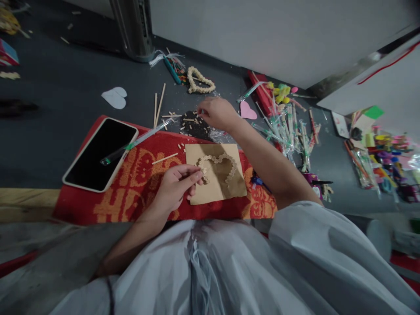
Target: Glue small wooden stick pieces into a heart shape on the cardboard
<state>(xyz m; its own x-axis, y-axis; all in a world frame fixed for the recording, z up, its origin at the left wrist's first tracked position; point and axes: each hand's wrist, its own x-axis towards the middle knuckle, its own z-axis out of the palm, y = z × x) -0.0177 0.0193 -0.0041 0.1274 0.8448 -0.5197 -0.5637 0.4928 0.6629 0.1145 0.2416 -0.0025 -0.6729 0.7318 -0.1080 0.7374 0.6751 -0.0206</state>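
A heart outline built from short wooden stick pieces (233, 164), with its lower part unfinished-looking and open, lies on a square of brown card (218, 197). My left hand (179, 183) is closed at its left side, thumb and fingers pinching the edge. Beyond the card, my right hand (218, 113) reaches down at a scatter of cut stick pieces (188, 127) on a dark patch. Its fingers are bent together, and whatever they hold is hidden. A finished-looking wooden heart frame (200, 83) rests farther back.
A phone (98, 153) lies on the red patterned towel (131, 192), a plastic-wrapped stick across it. Long thin sticks (159, 105), a white paper heart (115, 97) and a pink paper heart (247, 110) lie around. Wrapped sticks (288, 131) crowd the right; a metal cylinder (133, 30) stands behind.
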